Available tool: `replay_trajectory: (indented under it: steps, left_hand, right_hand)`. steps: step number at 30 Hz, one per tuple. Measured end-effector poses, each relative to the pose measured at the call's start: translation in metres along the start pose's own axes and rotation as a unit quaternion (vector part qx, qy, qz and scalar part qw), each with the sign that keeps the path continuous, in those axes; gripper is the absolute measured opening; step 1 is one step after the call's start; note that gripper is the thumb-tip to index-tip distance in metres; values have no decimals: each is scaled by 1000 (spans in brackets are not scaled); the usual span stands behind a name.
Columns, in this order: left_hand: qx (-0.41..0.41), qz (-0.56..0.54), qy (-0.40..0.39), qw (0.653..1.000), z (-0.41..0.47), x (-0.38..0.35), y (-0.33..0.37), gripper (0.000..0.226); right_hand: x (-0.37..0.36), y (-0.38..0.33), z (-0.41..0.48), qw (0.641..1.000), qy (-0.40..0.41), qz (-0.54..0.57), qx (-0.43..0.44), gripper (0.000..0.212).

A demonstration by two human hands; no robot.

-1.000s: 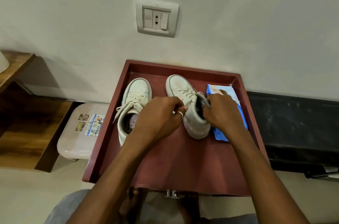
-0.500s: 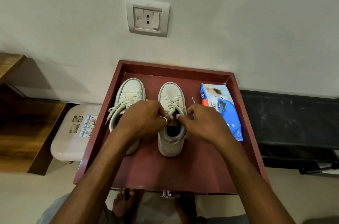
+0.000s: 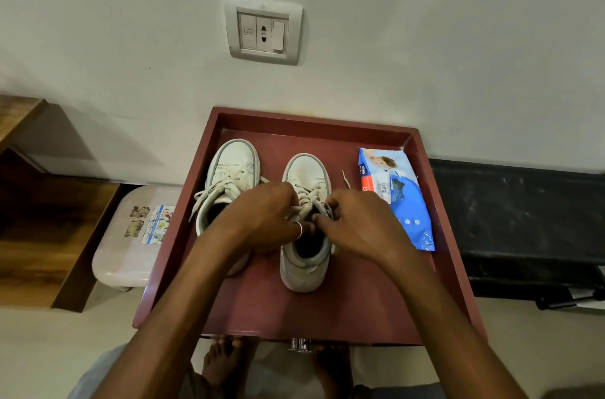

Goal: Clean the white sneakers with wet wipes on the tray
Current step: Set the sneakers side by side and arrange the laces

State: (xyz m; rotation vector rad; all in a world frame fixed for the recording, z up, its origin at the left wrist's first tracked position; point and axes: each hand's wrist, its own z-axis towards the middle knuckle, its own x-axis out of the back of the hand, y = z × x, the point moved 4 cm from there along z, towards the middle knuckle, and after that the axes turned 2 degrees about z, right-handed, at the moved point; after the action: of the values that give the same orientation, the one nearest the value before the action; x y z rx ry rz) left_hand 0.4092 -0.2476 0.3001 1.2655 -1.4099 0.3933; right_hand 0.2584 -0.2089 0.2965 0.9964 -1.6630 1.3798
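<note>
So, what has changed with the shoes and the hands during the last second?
The right sneaker was turned from slanted, heel toward the wipes pack, to straight beside the left sneaker. The right hand left its collar; both it and the left hand now pinch the laces. Left sneaker, pack and tray stayed put.

The left hand (image 3: 265,222) covers the left sneaker's (image 3: 234,166) inner side. Its fingertips and the right hand's (image 3: 363,228) vanish among the right sneaker's (image 3: 307,267) laces (image 3: 309,194). Right of those fingers, the wipes pack's (image 3: 406,212) print is too small to read.
</note>
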Motion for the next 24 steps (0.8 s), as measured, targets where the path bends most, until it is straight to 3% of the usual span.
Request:
replay_trajectory:
  steps: [3, 7, 11, 13, 15, 18, 21, 24]
  left_hand:
    - [9, -14, 2, 1000, 0, 3, -5, 40]
    - [2, -21, -3, 1000, -1, 5, -6, 30]
    - [0, -56, -10, 998, -3, 10, -10, 21]
    - [-6, -49, 2, 999, -4, 15, -11, 29]
    - [-4, -24, 9, 1000, -5, 17, -13, 40]
    - [-2, 19, 17, 1000, -5, 19, -17, 39]
    - [-15, -47, 42, 998, -5, 22, -13, 38]
    - [-32, -94, 59, 993, -2, 20, -7, 34]
  right_hand:
    - [7, 9, 2, 994, -34, 100, -37, 27]
    - [8, 12, 5, 985, -50, 154, -59, 21]
    - [17, 11, 3, 927, -74, 354, -97, 16]
    - [25, 14, 2, 913, -45, 391, -107, 10]
    - [28, 20, 2, 939, -18, 330, -101, 16]
    - [24, 23, 2, 986, -36, 149, -66, 39]
    - [18, 15, 2, 992, -44, 120, -22, 52]
    - [15, 5, 3, 998, -22, 52, 0, 42]
